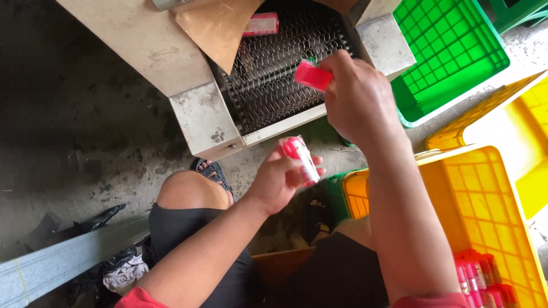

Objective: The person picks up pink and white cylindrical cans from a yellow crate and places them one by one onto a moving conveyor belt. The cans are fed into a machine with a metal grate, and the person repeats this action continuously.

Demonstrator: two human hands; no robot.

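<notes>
My right hand (pixel 358 97) is raised over the end of a metal mesh conveyor (pixel 274 68) and grips a small pink wrapped pack (pixel 312 75) by its fingertips. Lower down, my left hand (pixel 278 179) holds a second pink and white wrapped pack (pixel 301 159) upright, just in front of the conveyor's steel frame (pixel 202 117). Another pink pack (pixel 260 24) lies on the mesh belt further back, partly under a brown cardboard flap (pixel 214 25).
A green plastic crate (pixel 451 51) stands right of the conveyor. Yellow crates (pixel 479 199) sit at my right, one holding several pink packs (pixel 479 282) in its corner. My knees and sandalled feet rest on the concrete floor (pixel 74 125). A grey metal rail (pixel 63 259) lies at the lower left.
</notes>
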